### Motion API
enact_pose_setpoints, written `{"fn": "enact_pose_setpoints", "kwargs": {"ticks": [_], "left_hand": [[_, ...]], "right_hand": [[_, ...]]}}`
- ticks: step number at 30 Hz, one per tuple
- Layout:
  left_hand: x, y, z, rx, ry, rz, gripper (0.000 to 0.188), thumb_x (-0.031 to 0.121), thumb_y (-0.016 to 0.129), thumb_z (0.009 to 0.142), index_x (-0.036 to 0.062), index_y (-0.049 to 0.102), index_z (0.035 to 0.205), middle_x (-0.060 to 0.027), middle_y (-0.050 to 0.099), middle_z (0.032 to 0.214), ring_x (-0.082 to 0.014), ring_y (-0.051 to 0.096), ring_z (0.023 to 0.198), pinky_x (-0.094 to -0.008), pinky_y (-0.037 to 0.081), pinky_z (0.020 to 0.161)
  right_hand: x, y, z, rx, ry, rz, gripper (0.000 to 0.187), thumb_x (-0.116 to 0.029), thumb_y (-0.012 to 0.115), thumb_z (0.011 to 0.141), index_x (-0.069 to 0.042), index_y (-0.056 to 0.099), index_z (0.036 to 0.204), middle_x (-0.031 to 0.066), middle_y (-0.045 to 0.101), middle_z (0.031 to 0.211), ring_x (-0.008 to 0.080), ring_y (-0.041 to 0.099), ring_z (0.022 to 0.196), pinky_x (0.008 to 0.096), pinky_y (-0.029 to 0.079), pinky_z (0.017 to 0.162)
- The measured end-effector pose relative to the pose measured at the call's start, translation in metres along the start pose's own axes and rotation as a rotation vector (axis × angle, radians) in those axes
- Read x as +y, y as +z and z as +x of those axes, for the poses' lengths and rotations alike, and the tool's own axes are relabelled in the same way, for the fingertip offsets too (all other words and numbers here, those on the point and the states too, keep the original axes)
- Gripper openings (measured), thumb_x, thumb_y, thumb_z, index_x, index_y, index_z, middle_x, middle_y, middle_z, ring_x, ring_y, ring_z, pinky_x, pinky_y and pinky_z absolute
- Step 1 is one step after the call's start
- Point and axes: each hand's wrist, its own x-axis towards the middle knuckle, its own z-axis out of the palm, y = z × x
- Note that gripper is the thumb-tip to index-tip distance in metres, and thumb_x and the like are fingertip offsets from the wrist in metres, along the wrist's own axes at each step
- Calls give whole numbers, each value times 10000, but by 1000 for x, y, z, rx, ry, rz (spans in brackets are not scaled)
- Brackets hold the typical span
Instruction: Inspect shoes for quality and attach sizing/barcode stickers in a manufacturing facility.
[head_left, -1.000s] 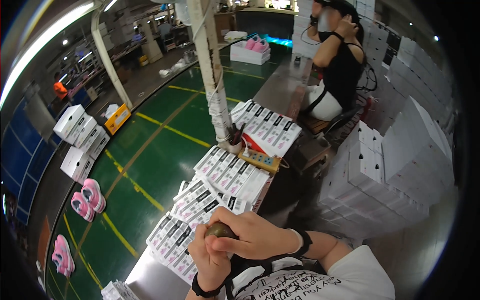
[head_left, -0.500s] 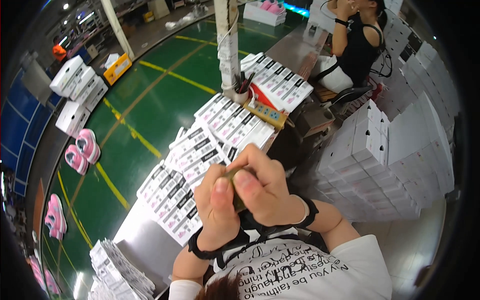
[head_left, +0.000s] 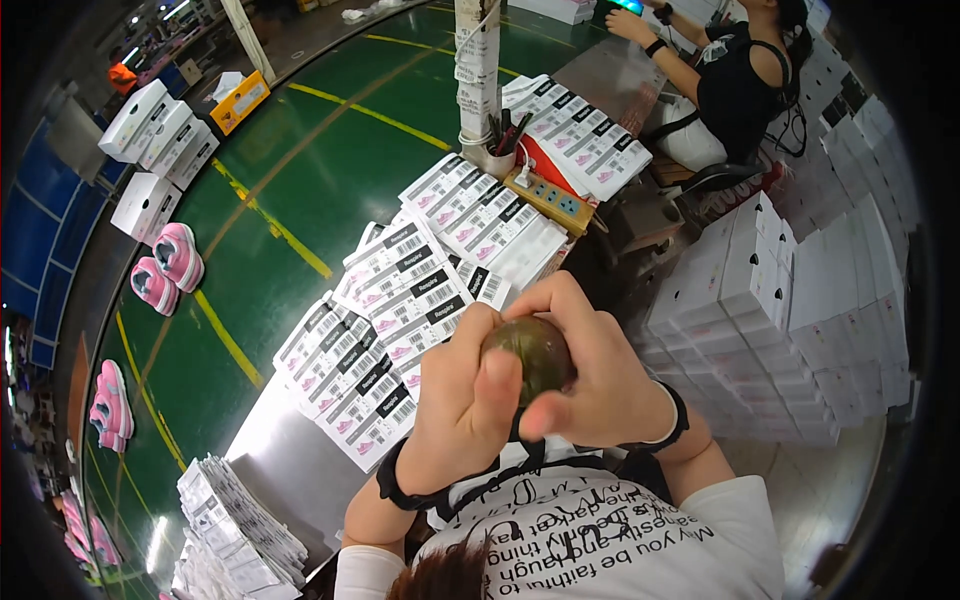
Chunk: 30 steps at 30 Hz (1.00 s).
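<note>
A round, smooth green-brown fruit (head_left: 540, 362) sits between my two hands, in front of my chest. My left hand (head_left: 458, 400) wraps its left side, the thumb lying across the front. On the other side my right hand (head_left: 603, 385) curls around it, fingers over the top and thumb below. Part of the fruit is hidden by the fingers. Just beyond my hands lie fanned stacks of white label sheets (head_left: 400, 290) printed with pink shoes and barcodes; my hands are over their near edge.
A pole (head_left: 476, 90), a power strip (head_left: 548, 200) and a pen cup (head_left: 490, 160) stand ahead. Pink shoes (head_left: 178, 257) rest on the green table (head_left: 270, 190). White boxes (head_left: 720, 280) are piled at right, near a seated person (head_left: 740, 90). A paper stack (head_left: 235, 520) lies near left.
My thumbs have moved apart, and much more of the fruit shows between my hands. Both hands have shifted right in the view. The seated person's arms have come down, with a lit screen in hand.
</note>
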Motion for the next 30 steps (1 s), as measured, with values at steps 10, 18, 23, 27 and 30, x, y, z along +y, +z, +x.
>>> {"fn": "enact_pose_setpoints", "kwargs": {"ticks": [10, 18, 23, 27, 30], "left_hand": [[1, -7, -36, -299, -230, -237, 527, 347, 698, 853, -30, 420, 1095, -127, 600, 810, -200, 604, 697, -295, 473, 629], [-6, -10, -52, -353, -223, -210, 569, 405, 750, 799, -26, 436, 998, -139, 589, 761, -198, 613, 636, -290, 460, 560], [-4, -14, -47, -467, -332, -218, 630, 492, 791, 731, 7, 421, 893, -107, 522, 664, -184, 547, 564, -289, 431, 516], [6, -16, -41, -515, -302, -139, 557, 412, 773, 782, -3, 418, 890, -93, 518, 657, -142, 511, 543, -290, 412, 494], [9, -8, -45, -335, -404, -312, 459, 340, 726, 837, -4, 424, 876, -69, 533, 659, -93, 508, 569, -267, 401, 492]], "right_hand": [[3, -11, -17, -283, -294, -180, 689, -484, 762, 754, 38, 476, 1102, 149, 618, 770, 280, 658, 610, 316, 503, 515], [1, -15, -31, -384, -156, -52, 749, -359, 864, 682, 45, 446, 1155, 124, 650, 786, 214, 667, 620, 288, 501, 518], [-5, -25, -24, -644, 158, 56, 662, -307, 837, 726, 13, 435, 1143, 130, 669, 813, 235, 686, 658, 291, 515, 543], [-11, -32, -18, -802, 286, 115, 518, -279, 694, 867, 3, 403, 1190, 155, 673, 882, 264, 686, 679, 309, 521, 554], [-2, -28, -21, -703, 139, 237, 474, -264, 627, 909, 7, 387, 1215, 146, 657, 863, 275, 673, 656, 311, 517, 550]]}}
